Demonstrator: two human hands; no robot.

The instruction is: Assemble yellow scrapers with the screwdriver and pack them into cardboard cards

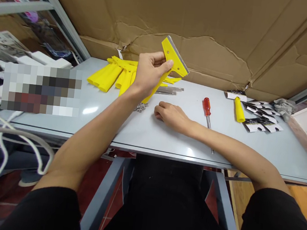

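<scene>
My left hand [148, 72] is raised above the table, gripping a yellow scraper [175, 58] with a grey blade edge along its wide head. The head points up and to the right, and one small round fastener or hole shows on it. My right hand [173, 116] rests on the tabletop below with its fingers curled under, so what they hold, if anything, is hidden. Small metal screws [142, 107] lie in a pile left of it. Flat metal blades [169, 91] are behind it. Several yellow scraper handles [105, 76] are heaped behind my left forearm.
A red-handled screwdriver [207, 106] lies right of my right hand, its shaft reaching behind the forearm. Farther right are a yellow scraper [239, 110] with a card over its head and several black-and-white cards [262, 124]. White cables [5, 139] hang at left; cardboard [207, 22] backs the table.
</scene>
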